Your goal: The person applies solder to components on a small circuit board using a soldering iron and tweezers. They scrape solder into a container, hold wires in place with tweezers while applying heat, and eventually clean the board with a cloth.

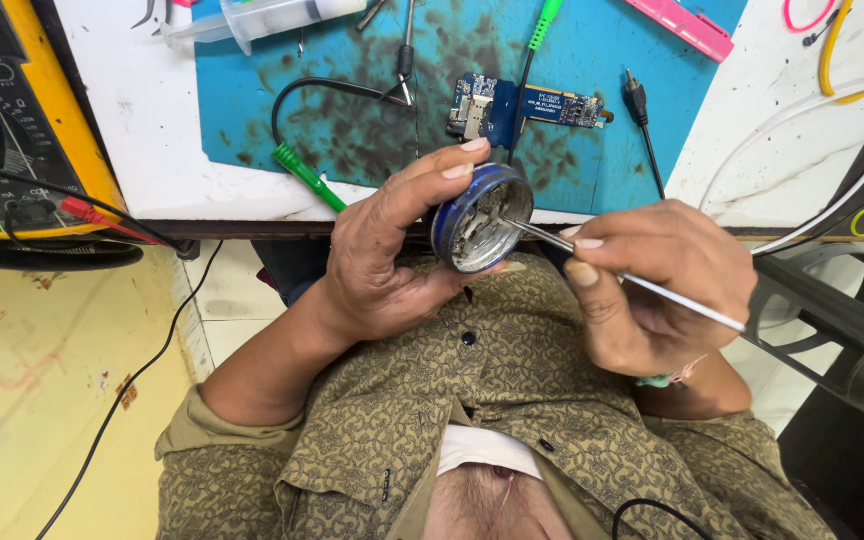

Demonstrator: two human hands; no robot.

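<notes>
Left hand (382,250): we grip a small round blue tin (480,220), tilted, held above our lap at the desk (132,110) edge. Right hand (652,285): we pinch a thin metal tool (632,280), tip inside the tin. Beyond: blue mat (592,50), circuit board (522,105), green-handled probe (307,178), yellow multimeter (12,110), syringe (252,18).

The scene is brightly and evenly lit by soft light from above, with no hard shadows; only a dark band of shade runs under the front edge of the desk (152,150). Small glints show inside the round blue tin (480,218) and along the thin metal tool (632,280). Focus is sharp at the centre. The wide lens bends straight lines near the edges, and the corners look stretched.
</notes>
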